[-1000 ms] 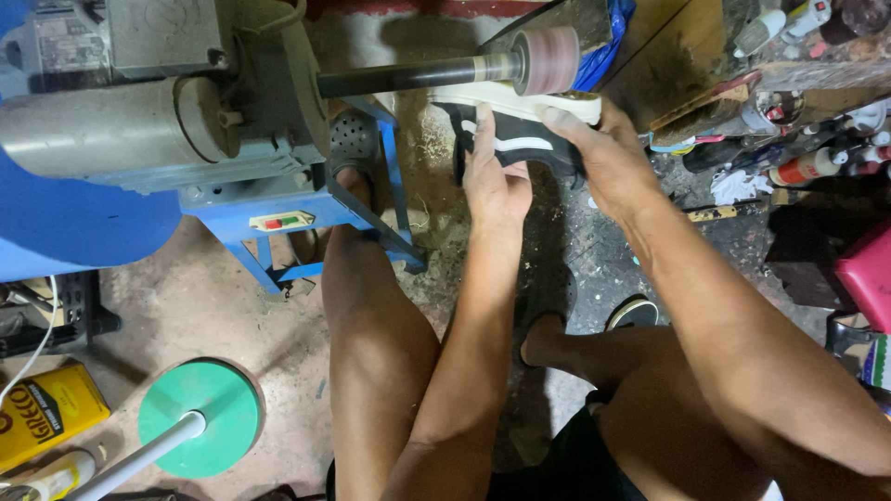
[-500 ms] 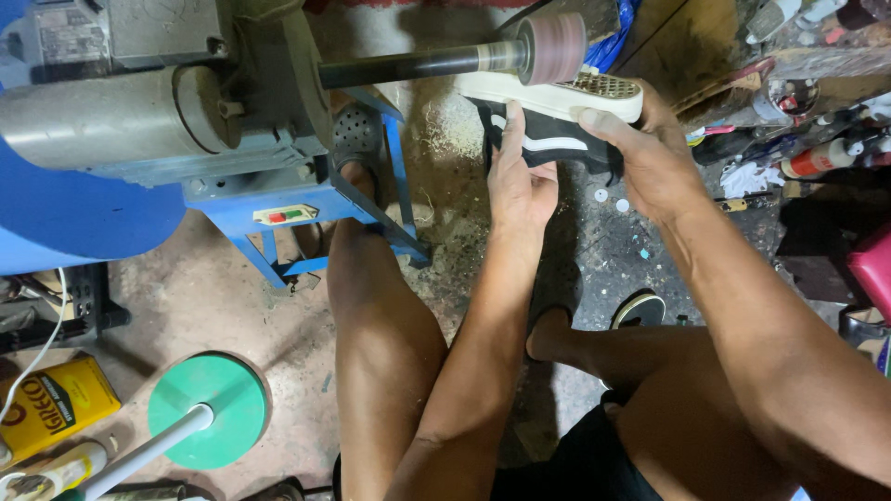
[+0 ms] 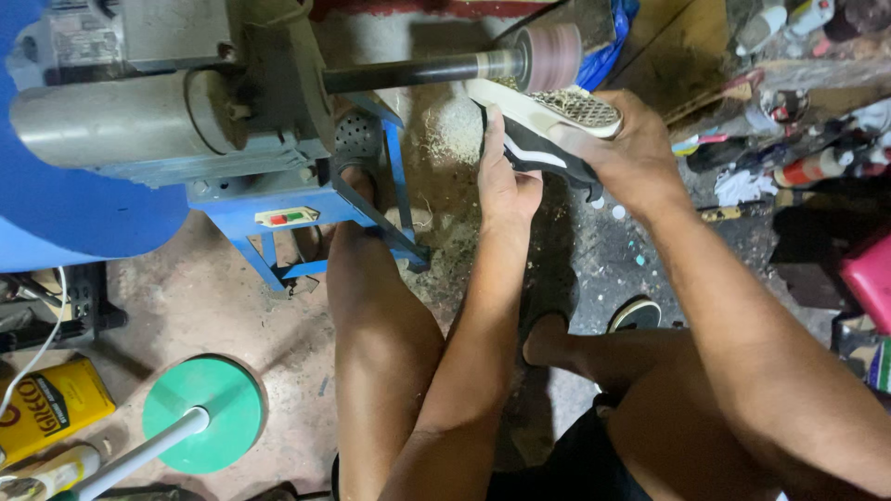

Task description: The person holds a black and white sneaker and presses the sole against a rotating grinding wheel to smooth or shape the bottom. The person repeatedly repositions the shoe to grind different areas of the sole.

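Left hand [image 3: 506,181] is clasped flat against the near side of a shoe [image 3: 543,139], fingers pointing up along its dark upper, while the right hand [image 3: 626,153] grips the shoe from the far side with its thumb over the pale sole. Held this way the shoe is turned sole-up, its waffle-patterned tread facing the pinkish sanding drum [image 3: 549,57], and two grips on opposite sides look meant to steady it against the drum's pull. The shoe sits just under the drum, touching it or very nearly so; the exact contact is hard to tell.

The drum rides on the end of a dark shaft [image 3: 408,72] that sticks out sideways from a grey motor [image 3: 111,116] on a blue stand [image 3: 306,209]. That overhang leaves open air beneath and around the drum, so the shoe can be tilted freely there. Sawdust [image 3: 455,139] lies on the floor below. Room is tighter lower down: the person's knees crowd the forearms, and clutter of bottles [image 3: 817,167] fills the floor to the right. A green disc base [image 3: 204,413] and a yellow can [image 3: 51,408] lie well apart at the lower left.
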